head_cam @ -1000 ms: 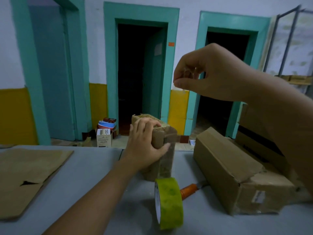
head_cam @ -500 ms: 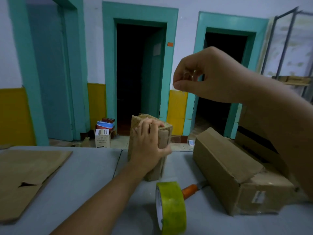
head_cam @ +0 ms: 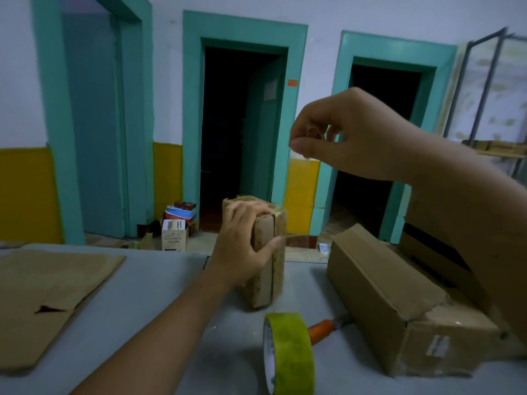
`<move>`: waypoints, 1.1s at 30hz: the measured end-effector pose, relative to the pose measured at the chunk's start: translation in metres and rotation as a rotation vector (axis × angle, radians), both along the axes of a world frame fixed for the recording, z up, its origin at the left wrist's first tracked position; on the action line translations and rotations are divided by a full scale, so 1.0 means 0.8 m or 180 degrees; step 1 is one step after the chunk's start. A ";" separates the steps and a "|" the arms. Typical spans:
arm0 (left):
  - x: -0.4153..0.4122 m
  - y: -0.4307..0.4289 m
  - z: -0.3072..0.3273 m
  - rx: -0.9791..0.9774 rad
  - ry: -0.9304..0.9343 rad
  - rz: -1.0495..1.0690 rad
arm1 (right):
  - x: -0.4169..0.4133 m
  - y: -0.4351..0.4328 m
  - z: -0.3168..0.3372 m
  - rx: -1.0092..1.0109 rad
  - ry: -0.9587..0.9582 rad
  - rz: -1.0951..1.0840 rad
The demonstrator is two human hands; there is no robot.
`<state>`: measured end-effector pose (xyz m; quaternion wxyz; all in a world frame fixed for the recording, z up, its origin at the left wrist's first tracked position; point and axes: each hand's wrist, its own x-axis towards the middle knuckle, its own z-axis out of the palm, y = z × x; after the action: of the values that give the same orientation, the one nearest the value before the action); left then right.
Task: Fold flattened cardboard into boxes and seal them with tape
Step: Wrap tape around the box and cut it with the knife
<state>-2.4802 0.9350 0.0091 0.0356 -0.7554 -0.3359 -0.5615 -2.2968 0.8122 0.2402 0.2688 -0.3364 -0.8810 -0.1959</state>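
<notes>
Box (head_cam: 268,269) upright on desk (head_cam: 159,295), centre | left hand (head_cam: 242,252) wraps its top, likely steadying flaps shut | right hand (head_cam: 342,138) raised at 1 o'clock, fingertips pinched on what looks like clear tape strip (head_cam: 305,157), probably held clear to avoid sticking | tape roll (head_cam: 288,352) at 6 o'clock

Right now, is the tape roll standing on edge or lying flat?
On its edge: the tape roll rests on its curved rim on the table.
</notes>
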 end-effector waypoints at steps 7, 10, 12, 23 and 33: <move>-0.033 -0.024 0.062 0.0155 -0.0416 -0.0320 | -0.028 -0.001 0.010 -0.0011 -0.0254 -0.0051; -0.029 -0.032 0.079 0.0273 -0.0302 -0.0505 | -0.031 0.000 0.011 -0.0006 -0.0306 -0.0129; -0.025 -0.039 0.090 0.0349 -0.0244 -0.0635 | -0.028 0.000 0.013 0.0020 -0.0281 -0.0133; -0.023 -0.074 0.130 0.0208 -0.0031 -0.0687 | -0.013 -0.013 0.023 -0.0092 -0.0128 -0.0259; -0.010 -0.103 0.127 -0.0218 -0.0395 -0.1513 | -0.011 -0.007 0.009 -0.0156 0.0198 -0.0220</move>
<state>-2.4885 0.8526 0.1107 -0.1438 -0.7780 -0.1692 -0.5877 -2.3057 0.8063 0.2476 0.2808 -0.3790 -0.8647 -0.1728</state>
